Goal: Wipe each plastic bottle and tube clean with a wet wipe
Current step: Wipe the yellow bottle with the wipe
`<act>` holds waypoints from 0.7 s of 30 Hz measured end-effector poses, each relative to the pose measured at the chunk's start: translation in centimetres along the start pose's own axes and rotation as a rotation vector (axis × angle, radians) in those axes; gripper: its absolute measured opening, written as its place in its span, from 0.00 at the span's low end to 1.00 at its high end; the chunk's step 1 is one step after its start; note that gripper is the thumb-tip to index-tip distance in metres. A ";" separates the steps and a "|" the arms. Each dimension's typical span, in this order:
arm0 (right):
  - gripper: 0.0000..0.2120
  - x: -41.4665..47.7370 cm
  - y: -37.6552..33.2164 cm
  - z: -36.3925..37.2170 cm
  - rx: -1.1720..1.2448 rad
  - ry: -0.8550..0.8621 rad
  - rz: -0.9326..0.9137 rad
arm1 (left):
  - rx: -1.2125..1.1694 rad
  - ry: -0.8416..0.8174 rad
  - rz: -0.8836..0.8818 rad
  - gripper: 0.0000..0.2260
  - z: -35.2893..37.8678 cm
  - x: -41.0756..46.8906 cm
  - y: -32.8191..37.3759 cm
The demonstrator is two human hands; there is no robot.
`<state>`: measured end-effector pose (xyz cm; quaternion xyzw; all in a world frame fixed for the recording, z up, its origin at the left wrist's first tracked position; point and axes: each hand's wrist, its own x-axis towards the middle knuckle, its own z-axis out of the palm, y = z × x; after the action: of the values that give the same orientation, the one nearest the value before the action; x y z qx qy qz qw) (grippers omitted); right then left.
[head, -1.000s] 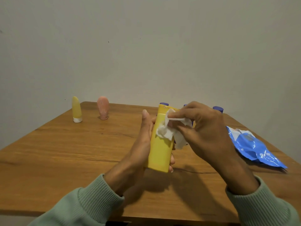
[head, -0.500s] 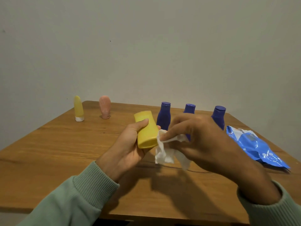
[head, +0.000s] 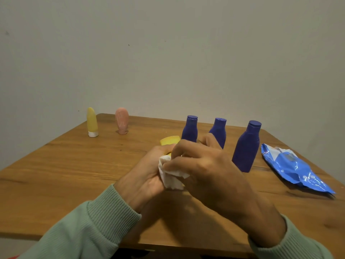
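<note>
Wooden tabletop (head: 74,165), grey wall (head: 168,53) behind — toward the front edge, left hand (head: 143,174) grips yellow bottle (head: 169,141), right hand (head: 211,169) pinches wet wipe (head: 170,178).

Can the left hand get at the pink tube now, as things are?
Probably not at once: the left hand grips the yellow bottle, so it is full. The way itself looks free: only table lies between it and the pink tube.

No legible text, brand, number or sign in view. Blue wipe pack (head: 296,171): white patch with a grey mark near its far end, print too blurred to read. Nearest dark blue bottle (head: 245,146), yellow tube (head: 92,120), pink tube (head: 121,120): no label can be read on the sides facing the camera.
</note>
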<state>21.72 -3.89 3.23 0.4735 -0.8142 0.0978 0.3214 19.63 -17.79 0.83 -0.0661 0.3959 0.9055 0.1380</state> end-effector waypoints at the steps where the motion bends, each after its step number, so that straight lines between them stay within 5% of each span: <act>1: 0.11 0.0 0.0 -0.1 -0.012 -0.004 -0.020 | -0.013 -0.009 -0.020 0.15 0.1 -0.2 0.0; 7: 0.14 -0.1 2.2 -1.0 -0.004 0.010 0.028 | -0.021 0.069 0.033 0.17 -0.4 1.1 0.9; 15: 0.11 0.1 1.1 -0.6 -0.005 -0.071 -0.031 | 0.010 -0.047 -0.050 0.10 -0.5 0.5 0.8; 18: 0.09 -0.2 3.4 -1.4 -0.020 -0.069 0.059 | 0.030 0.000 0.077 0.15 -0.5 0.4 1.6; 21: 0.10 -0.4 5.2 -2.5 0.029 0.018 0.177 | 0.350 -0.018 0.241 0.09 0.0 -0.3 1.7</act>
<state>18.64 0.34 5.70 0.4033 -0.8484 0.1422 0.3120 19.36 -18.99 2.06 0.0147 0.5509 0.8334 0.0414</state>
